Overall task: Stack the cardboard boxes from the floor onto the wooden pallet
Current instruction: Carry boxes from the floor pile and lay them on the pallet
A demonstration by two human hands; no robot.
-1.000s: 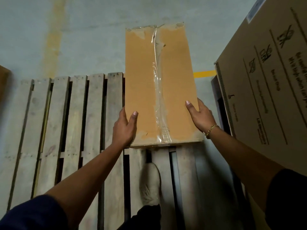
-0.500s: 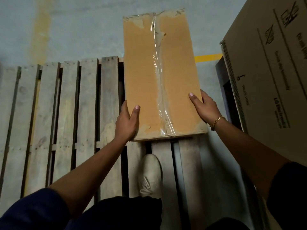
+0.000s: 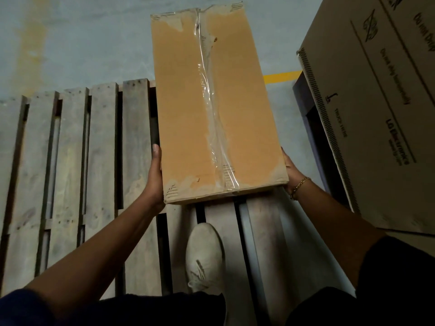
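Holding the box (image 3: pixel 216 102) between both hands over the right part of the pallet (image 3: pixel 98 161), far end sticking out above the floor (image 3: pixel 82 43). Pressing the left hand (image 3: pixel 155 175) flat on its left side, fingers straight. Touching its right side with the right hand (image 3: pixel 290 170), fingers hiding behind the box, so cannot tell if gripping. Standing with a shoe (image 3: pixel 204 255) on the pallet, beside a big box (image 3: pixel 376 102).

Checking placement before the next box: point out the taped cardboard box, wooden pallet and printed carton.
taped cardboard box (image 3: pixel 183 102), head view, left top flap
wooden pallet (image 3: pixel 103 161), head view, bare slat left of box
printed carton (image 3: pixel 376 102), head view, its printed face
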